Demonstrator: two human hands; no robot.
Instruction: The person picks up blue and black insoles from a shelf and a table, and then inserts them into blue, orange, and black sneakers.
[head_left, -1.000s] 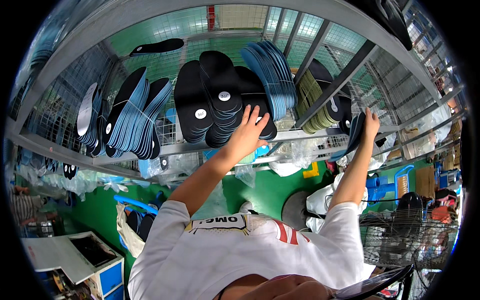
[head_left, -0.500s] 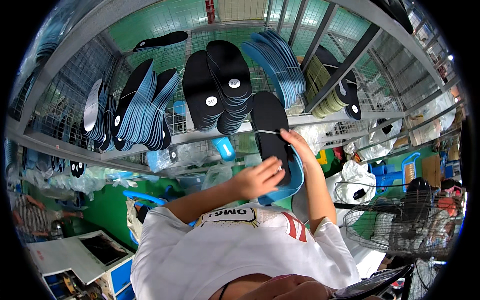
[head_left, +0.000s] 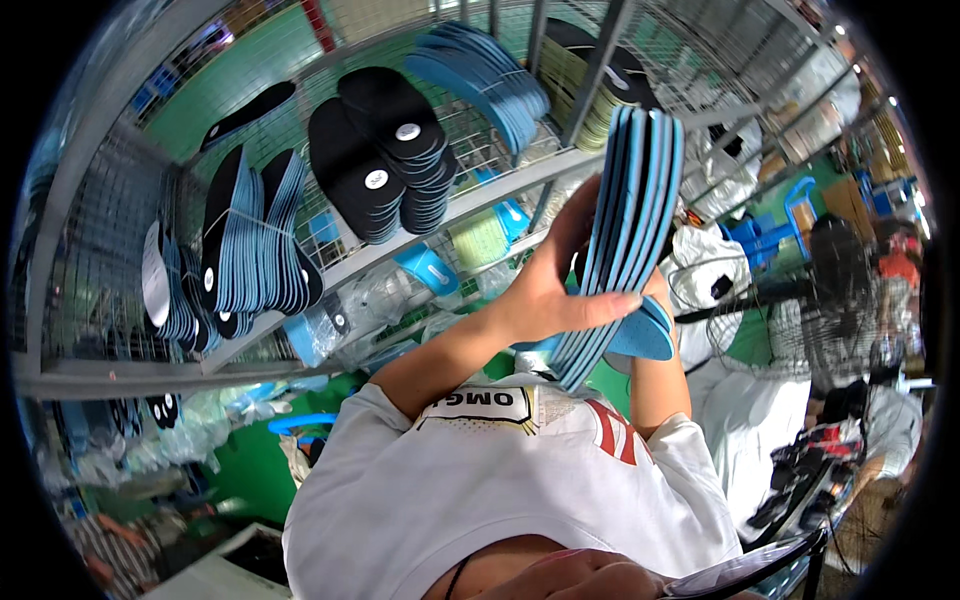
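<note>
A stack of black and blue insoles (head_left: 630, 215) is held upright and edge-on before my chest. My left hand (head_left: 565, 285) is closed round its left side, the thumb lying across the layered edges. Behind the stack, on its right, my right hand (head_left: 658, 288) shows only in a small part; its fingers are hidden. A blue insole end (head_left: 645, 333) sticks out at an angle in front of my right wrist. Whether it belongs to the same stack I cannot tell.
A grey metal rack (head_left: 340, 265) with wire mesh carries several piles: black insoles (head_left: 360, 165), tied blue-edged insoles (head_left: 250, 240), blue insoles (head_left: 485, 85) and yellowish-green ones (head_left: 590, 95). A wire-guarded fan (head_left: 830, 290) stands at the right, near a white bag (head_left: 705, 265).
The insole stack has been lifted and turned from flat-faced to edge-on. My left hand has moved from above its face to a grip on its side. The view has swung, shifting the rack leftward.
</note>
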